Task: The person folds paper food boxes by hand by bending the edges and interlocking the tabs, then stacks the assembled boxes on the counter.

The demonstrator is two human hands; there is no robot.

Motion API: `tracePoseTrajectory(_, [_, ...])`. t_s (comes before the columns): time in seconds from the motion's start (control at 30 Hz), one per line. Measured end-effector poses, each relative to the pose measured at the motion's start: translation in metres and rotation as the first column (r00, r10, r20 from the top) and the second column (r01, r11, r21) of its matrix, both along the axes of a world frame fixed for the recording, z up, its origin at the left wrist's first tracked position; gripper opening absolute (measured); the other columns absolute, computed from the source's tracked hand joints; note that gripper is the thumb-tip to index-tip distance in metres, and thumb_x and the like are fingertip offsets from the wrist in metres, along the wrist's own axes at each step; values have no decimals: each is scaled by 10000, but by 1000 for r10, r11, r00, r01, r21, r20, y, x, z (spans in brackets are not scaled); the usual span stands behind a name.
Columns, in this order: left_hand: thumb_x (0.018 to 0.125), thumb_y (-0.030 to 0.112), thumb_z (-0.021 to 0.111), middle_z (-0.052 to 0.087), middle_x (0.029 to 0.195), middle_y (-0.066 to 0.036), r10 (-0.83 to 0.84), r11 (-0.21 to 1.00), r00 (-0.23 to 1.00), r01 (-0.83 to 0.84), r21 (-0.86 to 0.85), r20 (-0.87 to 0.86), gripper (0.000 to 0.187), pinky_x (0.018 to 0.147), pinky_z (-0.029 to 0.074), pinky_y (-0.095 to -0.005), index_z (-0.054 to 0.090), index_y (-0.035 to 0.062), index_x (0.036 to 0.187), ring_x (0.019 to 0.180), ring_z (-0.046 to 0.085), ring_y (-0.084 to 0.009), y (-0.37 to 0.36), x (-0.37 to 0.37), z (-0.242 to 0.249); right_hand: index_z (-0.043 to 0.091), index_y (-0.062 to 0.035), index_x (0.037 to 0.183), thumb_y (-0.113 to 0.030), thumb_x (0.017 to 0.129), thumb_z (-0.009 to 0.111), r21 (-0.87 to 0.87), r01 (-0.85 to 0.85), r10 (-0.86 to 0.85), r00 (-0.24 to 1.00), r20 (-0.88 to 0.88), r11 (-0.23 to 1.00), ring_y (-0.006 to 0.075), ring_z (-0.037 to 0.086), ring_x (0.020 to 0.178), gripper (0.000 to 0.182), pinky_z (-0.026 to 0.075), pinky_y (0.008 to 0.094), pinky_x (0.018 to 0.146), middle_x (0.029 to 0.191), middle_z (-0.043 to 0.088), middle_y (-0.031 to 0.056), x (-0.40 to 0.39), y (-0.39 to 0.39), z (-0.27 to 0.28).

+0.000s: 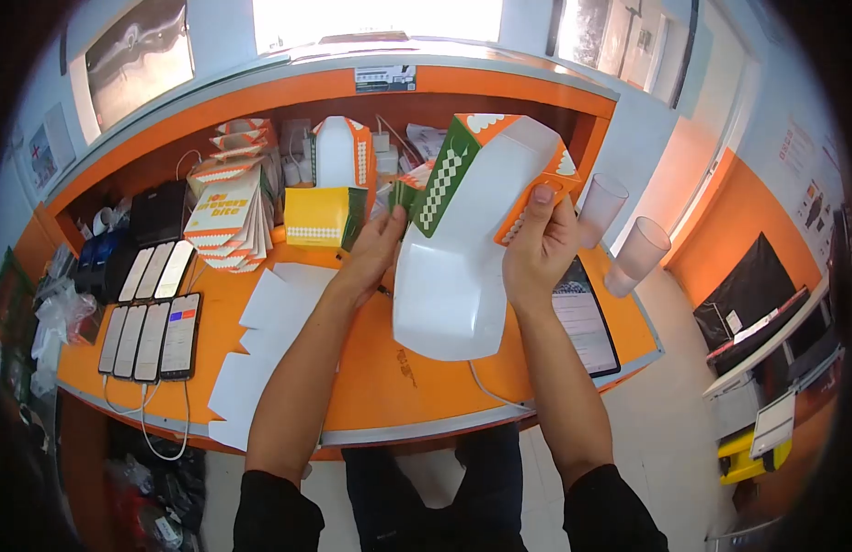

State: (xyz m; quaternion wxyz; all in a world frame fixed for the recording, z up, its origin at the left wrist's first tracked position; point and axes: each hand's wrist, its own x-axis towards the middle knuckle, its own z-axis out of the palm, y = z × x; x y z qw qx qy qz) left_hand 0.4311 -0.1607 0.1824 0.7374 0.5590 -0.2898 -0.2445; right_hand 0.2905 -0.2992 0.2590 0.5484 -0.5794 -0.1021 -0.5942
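Observation:
An open paper food carton (pixel 458 276), white inside with green and orange printed sides, is held up tilted above the orange table. My right hand (pixel 541 248) is closed on its orange right side, thumb on the outside near the top. On the left, my left hand (pixel 375 253) is closed with its fingertips on a green flap (pixel 405 195) beside the carton's green wall; part of those fingers is hidden. Flat white carton blanks (pixel 279 322) lie on the table under my left forearm.
A stack of folded printed cartons (pixel 231 212), a yellow carton (pixel 317 216) and an upright carton (pixel 343 152) stand at the back. Several phones (pixel 150 340) with cables lie left. A tablet (pixel 582 317) and two clear cups (pixel 639 253) are on the right.

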Motion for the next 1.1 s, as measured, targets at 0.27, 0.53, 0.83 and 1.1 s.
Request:
tracePoseTrajectory(0.27, [995, 420, 564, 682, 960, -26, 229, 962, 949, -187, -199, 214, 471, 701, 498, -234, 586, 7, 1221, 823, 599, -71, -13, -6, -5, 574, -37, 957, -340, 1044, 488, -159, 139, -140, 990, 7, 978, 2, 444, 649, 326, 342, 175, 544, 778, 541, -47, 19, -10, -2])
tracePoseTrajectory(0.53, [1003, 410, 553, 662, 807, -23, 337, 926, 908, -272, -262, 248, 441, 631, 463, -247, 631, -19, 1068, 727, 567, -64, -22, -6, -14, 559, 12, 1034, -266, 1031, 519, -282, 185, -162, 982, 101, 941, 18, 472, 626, 280, 379, 182, 547, 744, 568, -17, 26, -27, 11])
tracePoseTrajectory(0.83, [991, 422, 570, 688, 881, -79, 329, 934, 897, -262, -243, 296, 479, 729, 490, -275, 615, -38, 1114, 795, 604, -110, -17, -17, -8, 557, 20, 1005, -228, 1025, 518, -452, 288, -298, 953, 51, 844, 53, 557, 698, 252, 457, 222, 596, 786, 628, 35, 24, -54, -6])
tracePoseTrajectory(1.1, [1012, 334, 554, 711, 947, -103, 360, 917, 889, -282, -281, 282, 399, 768, 502, -285, 605, -31, 1166, 855, 642, -130, -22, -16, -13, 609, 12, 974, -166, 963, 622, -572, 377, -422, 905, 58, 728, 133, 628, 565, 179, 475, 266, 524, 700, 663, 78, 31, -48, -24])
